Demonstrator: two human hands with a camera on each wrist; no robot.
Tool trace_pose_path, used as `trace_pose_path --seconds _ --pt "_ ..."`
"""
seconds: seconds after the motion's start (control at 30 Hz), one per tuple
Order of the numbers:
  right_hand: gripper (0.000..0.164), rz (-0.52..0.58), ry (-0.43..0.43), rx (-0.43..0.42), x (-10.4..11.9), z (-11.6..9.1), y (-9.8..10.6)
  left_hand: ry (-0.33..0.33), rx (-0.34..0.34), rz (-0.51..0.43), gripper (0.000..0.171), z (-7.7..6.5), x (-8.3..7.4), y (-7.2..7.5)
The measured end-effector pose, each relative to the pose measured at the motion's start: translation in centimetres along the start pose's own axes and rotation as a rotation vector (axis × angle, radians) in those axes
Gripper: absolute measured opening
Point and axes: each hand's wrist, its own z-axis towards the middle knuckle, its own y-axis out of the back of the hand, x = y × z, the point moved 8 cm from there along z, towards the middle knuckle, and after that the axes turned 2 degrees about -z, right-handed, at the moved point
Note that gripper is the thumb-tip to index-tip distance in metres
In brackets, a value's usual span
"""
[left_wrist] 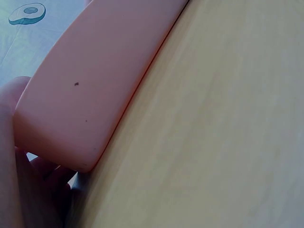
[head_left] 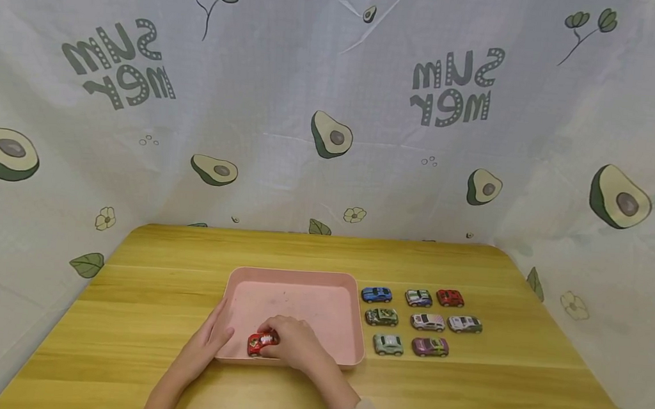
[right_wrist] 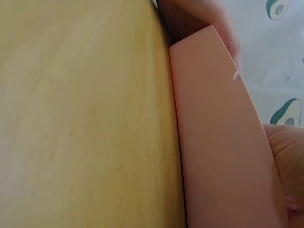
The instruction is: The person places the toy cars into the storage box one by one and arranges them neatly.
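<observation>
A shallow pink tray (head_left: 320,294) lies on the wooden table. My left hand (head_left: 201,342) grips its near left corner, with the thumb over the rim and the fingers along the outer side. In the left wrist view, the tray's wall (left_wrist: 80,95) hides part of that hand. My right hand (head_left: 293,343) holds a red toy car (head_left: 255,344) with a white and green pattern between thumb and fingers. This car is inside the tray, close to the near wall; whether it touches the bottom I cannot tell. In the right wrist view, the tray's near wall (right_wrist: 218,128) hides the car.
Right of the tray, several toy cars stand in loose rows, among them a blue car (head_left: 377,294), a red car (head_left: 450,297), a camouflage car (head_left: 381,316), a pale green car (head_left: 388,345) and a purple car (head_left: 430,347). A patterned cloth (head_left: 279,85) hangs behind the table (head_left: 462,395).
</observation>
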Motion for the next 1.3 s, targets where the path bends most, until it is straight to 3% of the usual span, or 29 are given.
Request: trace_pose_path --seconds 0.53,1.03,1.3 --pt "0.035 -0.012 0.012 -0.002 0.0 -0.5 0.6 0.003 -0.003 0.003 0.063 -0.1 0.0 0.0" --pt "0.038 0.002 -0.013 -0.062 -0.6 -1.4 1.9 0.016 0.010 0.003 0.064 -0.1 -0.1 0.0" --pt "0.035 0.012 0.015 -0.142 -0.9 -2.1 3.1 0.010 0.004 0.004 0.064 -0.1 -0.1 0.1"
